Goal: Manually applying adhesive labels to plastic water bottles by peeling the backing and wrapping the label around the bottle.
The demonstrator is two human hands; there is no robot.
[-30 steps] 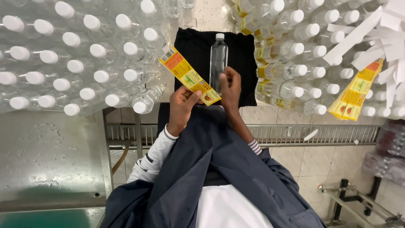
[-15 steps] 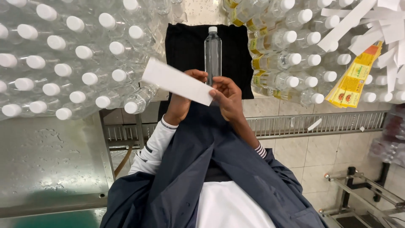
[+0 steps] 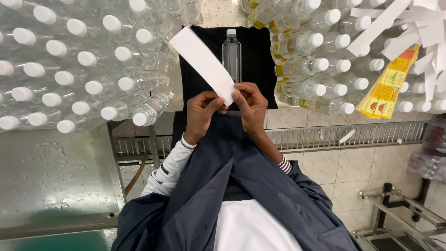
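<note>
Label strip (image 3: 203, 62) pinched between fingers (image 3: 241, 95), slanting up-left. Single bottle (image 3: 231, 55) on cloth (image 3: 258, 51) just beyond fingers. Bottle piles (image 3: 79, 65) left and right.

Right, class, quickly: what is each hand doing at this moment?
Left hand: closed, pinching the near end of the white strip.
Right hand: closed, pinching the same end of the strip.

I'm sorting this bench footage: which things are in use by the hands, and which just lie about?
In use:
left hand
right hand
white strip, pinched by both
single bottle on black cloth

Lying about:
bare bottles
labelled bottles
yellow labels
paper strips
</note>
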